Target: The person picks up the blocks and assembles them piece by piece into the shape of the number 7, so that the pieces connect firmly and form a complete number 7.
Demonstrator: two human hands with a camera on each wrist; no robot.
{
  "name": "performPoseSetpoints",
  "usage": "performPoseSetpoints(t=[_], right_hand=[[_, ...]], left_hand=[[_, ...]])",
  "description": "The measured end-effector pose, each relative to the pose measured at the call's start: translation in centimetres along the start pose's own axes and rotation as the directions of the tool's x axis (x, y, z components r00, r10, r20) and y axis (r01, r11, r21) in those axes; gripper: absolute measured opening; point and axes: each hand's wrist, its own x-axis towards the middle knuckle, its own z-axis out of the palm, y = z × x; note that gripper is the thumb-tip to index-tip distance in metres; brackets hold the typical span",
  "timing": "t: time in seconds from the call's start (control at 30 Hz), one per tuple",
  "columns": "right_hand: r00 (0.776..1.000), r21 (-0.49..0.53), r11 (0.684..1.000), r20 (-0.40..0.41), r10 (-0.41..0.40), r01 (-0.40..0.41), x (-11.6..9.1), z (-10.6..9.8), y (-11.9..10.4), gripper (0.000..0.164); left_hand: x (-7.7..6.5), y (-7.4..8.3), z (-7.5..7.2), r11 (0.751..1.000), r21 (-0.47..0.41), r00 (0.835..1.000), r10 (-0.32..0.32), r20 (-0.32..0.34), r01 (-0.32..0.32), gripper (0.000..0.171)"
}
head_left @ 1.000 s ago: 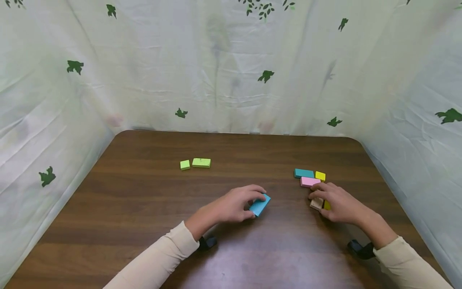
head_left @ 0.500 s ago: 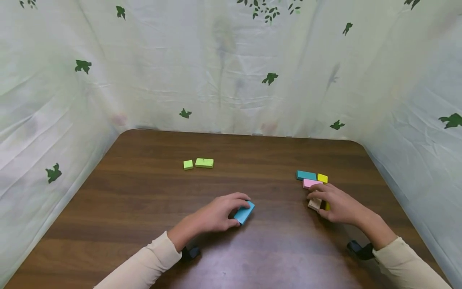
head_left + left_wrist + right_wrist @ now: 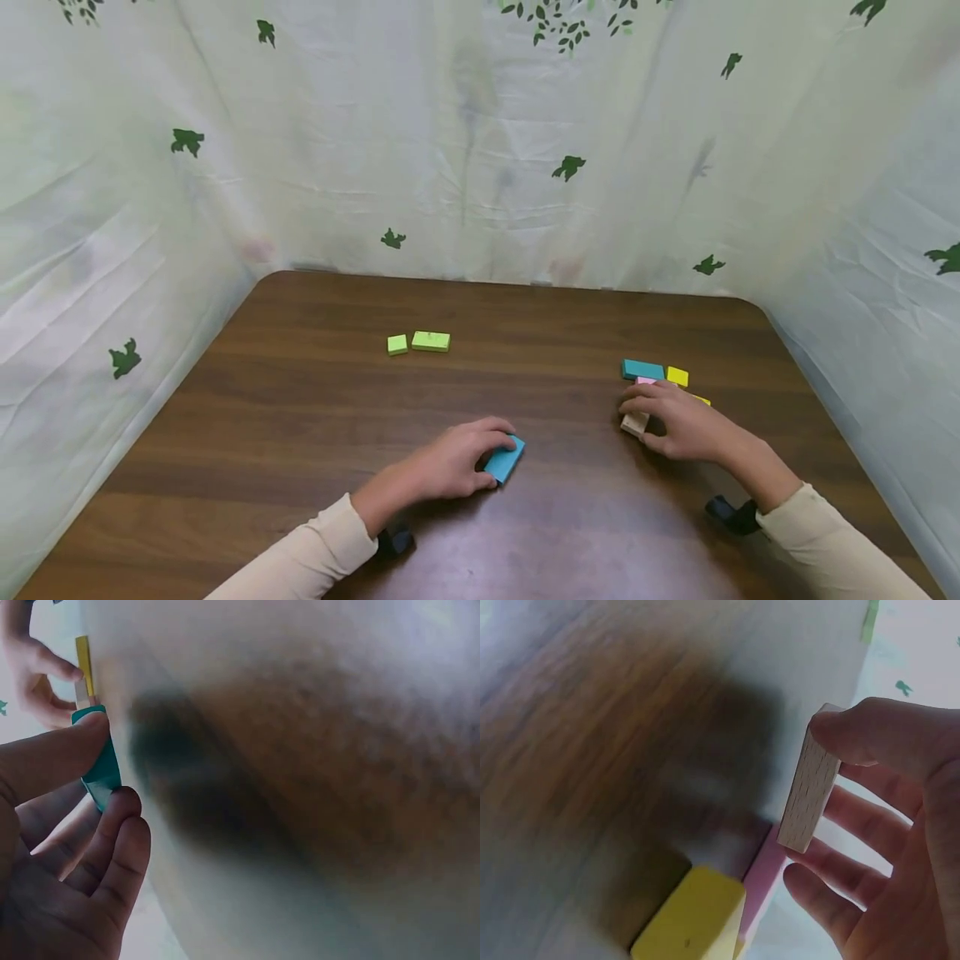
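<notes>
Hands (image 3: 457, 461) (image 3: 678, 419) around 2 partly hidden blocks (image 3: 506, 461) (image 3: 634, 424)

The table (image 3: 300, 433) has a wood-grain look, smooth, with a glossy glare at six o'clock in the head view. The sheet (image 3: 337, 125) beyond is thin and creased; whether cloth or plastic cannot be told. The blue block (image 3: 504, 460) looks smooth and fairly matt. At about three o'clock from it, the bare block (image 3: 810, 787) shows unpainted wood, finely flecked and matt. At seven to eight o'clock from that in the right wrist view, the yellow block (image 3: 690, 915) looks smooth and painted, with one dark speck. The sleeve (image 3: 832, 533) at four o'clock in the head view is soft, matt cloth.
</notes>
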Motion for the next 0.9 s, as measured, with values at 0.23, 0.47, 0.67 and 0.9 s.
performPoseSetpoints(t=[0.23, 0.47, 0.67, 0.9], right_hand=[[0.999, 0.012, 0.999, 0.01, 0.032, -0.033, 0.6, 0.5, -0.4, 0.035], [0.999, -0.017, 0.999, 0.008, 0.037, -0.037, 1.0, 0.7, -0.5, 0.035], [0.998, -0.024, 0.999, 0.048, 0.039, -0.038, 1.4, 0.9, -0.4, 0.034], [0.999, -0.059, 0.997, 0.006, -0.042, 0.042, 1.9, 1.1, -0.2, 0.03]], left_hand=[[0.0, 0.2, 0.6, 1.0, 0.016, 1.0, -0.016, 0.012, 0.015, 0.044], [-0.2, 0.3, 0.4, 0.999, 0.018, 0.999, -0.037, 0.038, 0.036, 0.047], [-0.3, 0.3, 0.2, 0.999, 0.015, 0.998, -0.034, 0.05, 0.033, 0.046], [-0.1, 0.2, 0.2, 1.0, 0.022, 1.0, -0.014, 0.02, 0.014, 0.042]])
